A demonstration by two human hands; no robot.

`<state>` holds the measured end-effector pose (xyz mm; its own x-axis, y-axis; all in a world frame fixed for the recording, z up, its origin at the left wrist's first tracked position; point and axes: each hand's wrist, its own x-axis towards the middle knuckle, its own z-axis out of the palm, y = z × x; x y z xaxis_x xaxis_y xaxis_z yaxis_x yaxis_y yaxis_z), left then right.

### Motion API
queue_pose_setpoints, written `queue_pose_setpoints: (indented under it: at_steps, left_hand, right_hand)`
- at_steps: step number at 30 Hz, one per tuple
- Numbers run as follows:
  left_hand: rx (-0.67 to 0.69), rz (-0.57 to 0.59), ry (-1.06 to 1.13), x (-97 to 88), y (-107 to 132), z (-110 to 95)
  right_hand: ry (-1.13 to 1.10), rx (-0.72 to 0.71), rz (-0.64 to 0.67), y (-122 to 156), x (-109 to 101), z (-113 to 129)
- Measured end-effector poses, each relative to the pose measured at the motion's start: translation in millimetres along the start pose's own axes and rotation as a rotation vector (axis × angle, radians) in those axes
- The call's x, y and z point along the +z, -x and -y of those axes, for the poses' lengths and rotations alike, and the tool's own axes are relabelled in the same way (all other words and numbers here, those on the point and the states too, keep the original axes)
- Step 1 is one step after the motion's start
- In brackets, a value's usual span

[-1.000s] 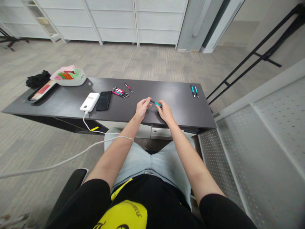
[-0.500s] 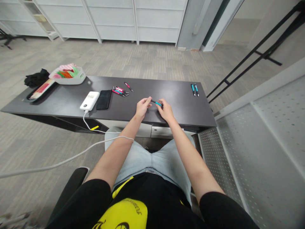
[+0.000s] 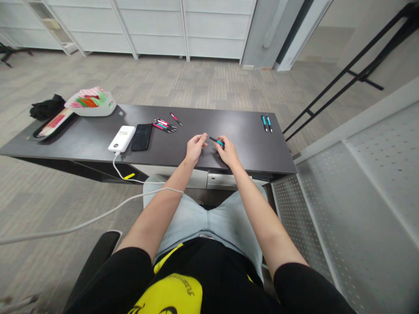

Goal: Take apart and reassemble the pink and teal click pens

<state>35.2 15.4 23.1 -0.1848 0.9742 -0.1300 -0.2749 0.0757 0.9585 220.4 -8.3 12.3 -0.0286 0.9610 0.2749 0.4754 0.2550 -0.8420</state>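
My right hand (image 3: 227,150) is closed round a black and teal pen (image 3: 216,141), whose dark end points left toward my other hand. My left hand (image 3: 197,147) is pinched shut just left of that end, with a narrow gap between fingertips and pen. Whether a small part sits in the left fingers is too fine to make out. Both hands are just above the near middle of the dark desk (image 3: 196,117). Two teal and black pens (image 3: 266,123) lie side by side at the desk's right end.
Left of my hands lie a bunch of red and teal pens (image 3: 164,125) and a single red pen (image 3: 176,119). Farther left are a black phone (image 3: 142,137), a white power bank (image 3: 122,138) with a cable (image 3: 98,216), a white basket (image 3: 109,109) and a black tray (image 3: 49,136).
The dark end of the pen has come away from my left fingertips, leaving a small gap. My hands have hardly moved otherwise.
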Motion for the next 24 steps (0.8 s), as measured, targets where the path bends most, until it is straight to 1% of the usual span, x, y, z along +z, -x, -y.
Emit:
queue_pose_setpoints:
  at_steps: [3, 5, 8, 11, 14, 19, 24]
  left_hand:
    - [0.015, -0.028, -0.035, -1.6, -3, -5]
    - [0.036, -0.047, -0.079, -7.6, -8, -11]
    - [0.084, -0.061, -0.165, -25.3, -17, -22]
    - [0.169, -0.021, -0.405, -45.4, -26, -31]
    - [0.204, 0.013, -0.538, -56.7, -31, -35]
    - [0.239, 0.045, -0.56, -57.2, -36, -30]
    - [0.192, 0.051, -0.522, -57.8, -39, -24]
  right_hand:
    - [-0.011, 0.024, -0.019, -2, -1, 0]
    - [-0.015, 0.036, -0.03, -3, -1, 0]
    - [-0.022, 0.025, -0.034, -4, -2, -1]
    - [-0.033, 0.015, -0.035, -4, -3, 0]
    - [-0.055, 0.015, -0.019, -3, -5, 2]
    - [-0.052, 0.069, -0.007, -1, -6, 3]
    - [-0.056, 0.062, -0.009, -2, -5, -1]
